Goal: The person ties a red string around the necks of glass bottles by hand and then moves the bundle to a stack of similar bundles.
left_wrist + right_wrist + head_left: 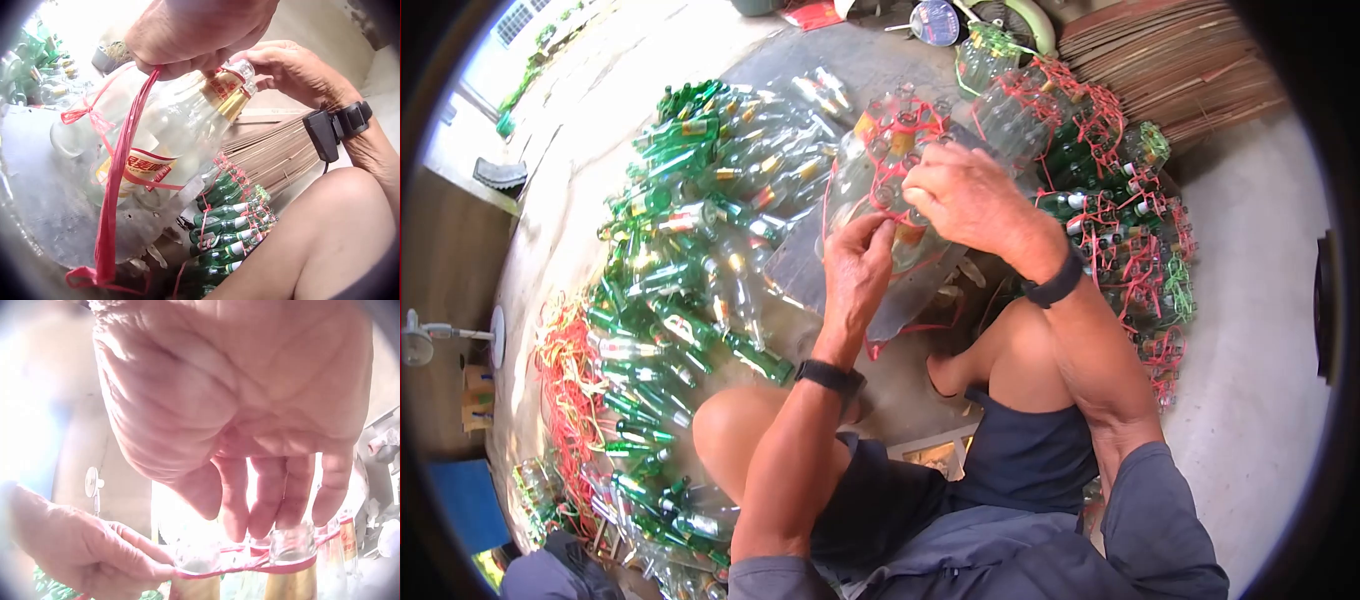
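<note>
Tying looks to be the step in hand: a cluster of clear glass beer bottles [181,115] stands on the grey worktop [795,270] beneath both hands, with red plastic twine [290,568] already running round the necks and a further band of it crossing the bodies. The left hand [860,262], at the near side of the necks, has thumb and forefinger pinched on the twine, and a long tail drops from there past the bottles to the worktop's edge. The right hand [975,195] arches over the mouths with its fingers pointing down and the tips at the rims; whether they clamp a strand or a neck, I cannot tell. The next move, I judge, calls for drawing the twine snug with the left hand while the right steadies the tops, then passing the tail round any neck not yet caught; too hard a pull could tip an outer bottle out of line
</note>
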`<move>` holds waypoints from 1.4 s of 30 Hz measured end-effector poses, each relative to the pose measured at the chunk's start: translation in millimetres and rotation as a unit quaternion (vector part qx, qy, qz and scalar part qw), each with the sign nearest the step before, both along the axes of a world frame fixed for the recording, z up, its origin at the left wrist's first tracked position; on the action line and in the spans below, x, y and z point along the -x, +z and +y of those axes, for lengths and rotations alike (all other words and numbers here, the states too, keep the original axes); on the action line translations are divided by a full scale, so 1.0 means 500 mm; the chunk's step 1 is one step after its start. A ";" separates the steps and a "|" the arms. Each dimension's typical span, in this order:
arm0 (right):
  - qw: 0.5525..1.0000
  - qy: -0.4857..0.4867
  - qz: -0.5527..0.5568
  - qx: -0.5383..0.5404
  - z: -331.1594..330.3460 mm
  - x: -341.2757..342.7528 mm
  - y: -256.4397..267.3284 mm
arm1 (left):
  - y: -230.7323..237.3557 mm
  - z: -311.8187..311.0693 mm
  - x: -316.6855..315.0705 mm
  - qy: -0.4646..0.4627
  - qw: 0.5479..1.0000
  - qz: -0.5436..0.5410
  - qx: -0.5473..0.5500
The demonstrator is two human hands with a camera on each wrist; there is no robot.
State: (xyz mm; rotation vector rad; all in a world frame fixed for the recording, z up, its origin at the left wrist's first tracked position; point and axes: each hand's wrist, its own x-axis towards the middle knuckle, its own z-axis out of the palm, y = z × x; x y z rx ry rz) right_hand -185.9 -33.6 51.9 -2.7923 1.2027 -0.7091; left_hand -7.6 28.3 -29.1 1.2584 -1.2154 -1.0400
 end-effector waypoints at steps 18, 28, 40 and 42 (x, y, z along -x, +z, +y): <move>0.994 0.064 0.056 -0.069 -0.046 -0.002 0.008 | 0.021 -0.002 0.021 0.107 0.977 -0.182 -0.036; 0.964 0.123 0.090 -0.216 -0.092 0.007 0.049 | 0.023 -0.010 0.028 0.138 0.979 -0.129 -0.077; 0.951 0.192 0.117 -0.212 -0.090 0.027 0.060 | 0.024 -0.025 0.033 0.174 0.966 -0.124 -0.143; 0.952 0.192 0.130 -0.198 -0.084 0.023 0.066 | 0.027 -0.025 0.030 0.174 0.964 -0.139 -0.143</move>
